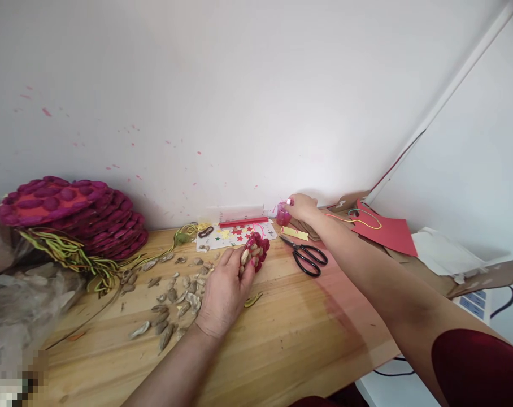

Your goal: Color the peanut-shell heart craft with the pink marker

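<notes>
My left hand [226, 291] grips a small disc covered with peanut shells [260, 249], held tilted above the table. Part of the shells is painted magenta; those near my thumb are still bare tan. At the back, my right hand [303, 207] is closed at a clear cup of magenta paint [283, 215]. Between its fingers shows a small white end of what looks like a paintbrush [289, 202]; the rest is hidden. Loose peanut shells [184, 288] lie scattered left of my left hand. Black-handled scissors [308, 259] rest open below my right forearm.
Magenta shell-covered pieces [112, 220] are stacked at the left, beside yarn strands [76, 257] and a plastic bag [23, 305]. A star-sticker sheet [216, 240] lies near the wall. At right are red card [387, 232], cardboard [494, 278] and a power strip [472, 305].
</notes>
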### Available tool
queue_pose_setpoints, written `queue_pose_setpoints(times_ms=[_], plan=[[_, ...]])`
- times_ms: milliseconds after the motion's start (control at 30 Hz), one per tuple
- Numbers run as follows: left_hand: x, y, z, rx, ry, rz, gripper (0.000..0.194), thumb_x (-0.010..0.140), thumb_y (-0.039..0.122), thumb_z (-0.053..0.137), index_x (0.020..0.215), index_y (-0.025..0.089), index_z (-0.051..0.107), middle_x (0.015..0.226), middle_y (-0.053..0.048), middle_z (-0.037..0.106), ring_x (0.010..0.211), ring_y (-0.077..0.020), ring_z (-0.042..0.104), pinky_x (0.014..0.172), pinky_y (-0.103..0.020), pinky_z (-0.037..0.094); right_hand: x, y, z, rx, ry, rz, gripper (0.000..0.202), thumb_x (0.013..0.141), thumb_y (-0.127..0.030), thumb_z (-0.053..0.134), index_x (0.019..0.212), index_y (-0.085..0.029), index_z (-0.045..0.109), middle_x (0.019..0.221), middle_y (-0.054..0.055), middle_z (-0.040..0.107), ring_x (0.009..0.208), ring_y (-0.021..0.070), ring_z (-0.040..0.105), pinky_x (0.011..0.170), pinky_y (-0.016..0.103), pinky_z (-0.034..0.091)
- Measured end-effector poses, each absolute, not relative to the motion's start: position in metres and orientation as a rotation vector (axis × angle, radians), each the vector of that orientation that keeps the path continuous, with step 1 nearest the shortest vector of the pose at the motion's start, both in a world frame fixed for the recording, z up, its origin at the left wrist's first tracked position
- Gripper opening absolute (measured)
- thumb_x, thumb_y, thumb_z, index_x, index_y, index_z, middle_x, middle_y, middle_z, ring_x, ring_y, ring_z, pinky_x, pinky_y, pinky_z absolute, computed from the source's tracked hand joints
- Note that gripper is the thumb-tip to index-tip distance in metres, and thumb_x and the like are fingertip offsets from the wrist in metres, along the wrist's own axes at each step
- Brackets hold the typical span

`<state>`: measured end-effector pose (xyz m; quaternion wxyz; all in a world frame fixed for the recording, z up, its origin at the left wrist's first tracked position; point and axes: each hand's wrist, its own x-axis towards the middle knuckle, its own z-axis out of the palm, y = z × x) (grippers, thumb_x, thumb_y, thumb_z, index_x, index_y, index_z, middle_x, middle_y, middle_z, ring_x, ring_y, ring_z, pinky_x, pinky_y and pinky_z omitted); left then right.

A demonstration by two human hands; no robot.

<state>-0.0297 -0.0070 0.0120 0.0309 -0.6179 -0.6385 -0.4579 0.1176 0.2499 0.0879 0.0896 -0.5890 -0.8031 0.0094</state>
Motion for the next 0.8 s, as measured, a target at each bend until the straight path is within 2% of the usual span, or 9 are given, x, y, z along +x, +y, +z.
queue_pose_setpoints(times_ms=[167, 300, 400, 533, 600, 700, 800], plan=[[-0.03, -0.007, 0.012, -1.901, -1.961, -1.418, 0.01, 0.099, 0.023, 0.054, 0.101, 0.021, 0.064, 0.09, -0.006, 0.067, 0.085, -0.0225, 0.068, 0.075, -0.032, 0.053, 0.119, 0.251, 0.09, -1.669, -2.341, 0.016, 0.029, 0.096, -0.044, 0.058, 0.099, -0.02, 0.075, 0.111, 0.014, 0.076, 0.112, 0.0302, 0.066, 0.091, 0.038, 0.042], [-0.03, -0.006, 0.012, -1.899, -1.959, -1.437, 0.01, 0.098, 0.024, 0.055, 0.102, 0.021, 0.064, 0.093, -0.006, 0.069, 0.085, -0.0218, 0.068, 0.076, -0.032, 0.053, 0.121, 0.25, 0.092, -1.611, -2.234, 0.067, 0.026, 0.097, -0.042, 0.056, 0.095, -0.02, 0.071, 0.103, 0.011, 0.076, 0.106, 0.0279, 0.067, 0.09, 0.036, 0.041], [-0.029, -0.006, 0.014, -1.889, -1.972, -1.464, 0.008, 0.097, 0.023, 0.056, 0.098, 0.02, 0.064, 0.087, -0.005, 0.066, 0.081, -0.021, 0.066, 0.074, -0.031, 0.052, 0.128, 0.245, 0.093, -1.553, -2.121, 0.134, 0.02, 0.094, -0.037, 0.059, 0.09, -0.019, 0.068, 0.095, 0.01, 0.075, 0.099, 0.0269, 0.066, 0.088, 0.035, 0.041], [-0.03, -0.006, 0.016, -1.866, -1.999, -1.527, 0.009, 0.095, 0.021, 0.057, 0.089, 0.021, 0.063, 0.078, -0.002, 0.06, 0.074, -0.0188, 0.061, 0.071, -0.029, 0.05, 0.14, 0.231, 0.098, -1.44, -1.867, 0.235, 0.03, 0.102, -0.039, 0.042, 0.098, -0.017, 0.062, 0.094, 0.012, 0.072, 0.09, 0.0237, 0.065, 0.08, 0.034, 0.044], [-0.03, -0.007, 0.018, -1.854, -2.013, -1.555, 0.01, 0.095, 0.021, 0.057, 0.086, 0.022, 0.062, 0.076, 0.0, 0.059, 0.071, -0.0177, 0.058, 0.07, -0.028, 0.048, 0.142, 0.216, 0.1, -1.364, -1.78, 0.326, 0.032, 0.103, -0.042, 0.038, 0.1, -0.017, 0.058, 0.085, 0.008, 0.069, 0.079, 0.0203, 0.063, 0.073, 0.032, 0.046], [-0.03, -0.007, 0.02, -1.852, -2.022, -1.584, 0.011, 0.093, 0.018, 0.056, 0.085, 0.022, 0.062, 0.075, 0.0, 0.058, 0.07, -0.017, 0.057, 0.068, -0.027, 0.047, 0.139, 0.177, 0.1, -1.188, -1.702, 0.516, 0.03, 0.095, -0.051, 0.053, 0.097, -0.021, 0.054, 0.071, -0.002, 0.059, 0.061, 0.0144, 0.056, 0.061, 0.027, 0.046], [-0.029, -0.008, 0.02, -1.846, -2.026, -1.636, 0.011, 0.093, 0.02, 0.056, 0.083, 0.022, 0.062, 0.075, 0.0, 0.059, 0.07, -0.0169, 0.056, 0.068, -0.027, 0.046, 0.131, 0.127, 0.097, -0.695, -1.477, 0.979, 0.034, 0.08, -0.047, 0.077, 0.087, -0.022, 0.055, 0.063, -0.006, 0.054, 0.054, 0.0107, 0.049, 0.054, 0.025, 0.043]])
